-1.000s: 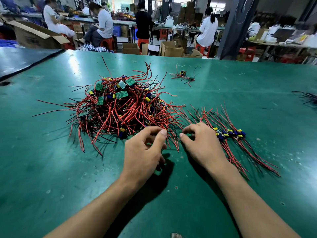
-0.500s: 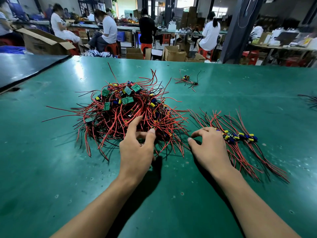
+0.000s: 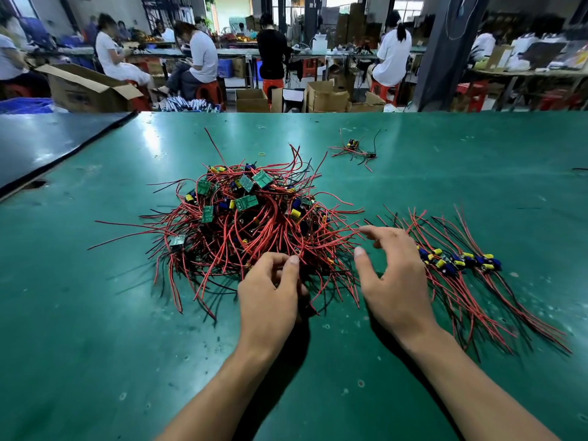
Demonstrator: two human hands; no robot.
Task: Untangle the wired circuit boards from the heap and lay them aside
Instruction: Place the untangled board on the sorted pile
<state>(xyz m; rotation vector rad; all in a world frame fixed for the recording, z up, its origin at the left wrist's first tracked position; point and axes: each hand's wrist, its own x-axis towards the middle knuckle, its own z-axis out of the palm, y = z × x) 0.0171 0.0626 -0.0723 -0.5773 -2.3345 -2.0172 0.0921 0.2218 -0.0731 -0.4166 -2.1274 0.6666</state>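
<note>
Head view: tangled red-wired heap (image 3: 248, 230)

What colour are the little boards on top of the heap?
Green; the head view shows the boards plainly atop the heap.

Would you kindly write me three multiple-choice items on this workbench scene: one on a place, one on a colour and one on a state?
1. On which side of the heap does the sorted row lie?
A) its left
B) its right
C) on top of it

2. What colour are most wires in the heap?
A) red
B) blue
C) white

3. How is the right hand?
A) gripping a box
B) flat under the heap
C) open, holding nothing

Answers:
1 B: the row lies to the person's right of the heap.
2 A: red strands dominate, with some black ones.
3 C: its fingers are spread and hold nothing.
</note>
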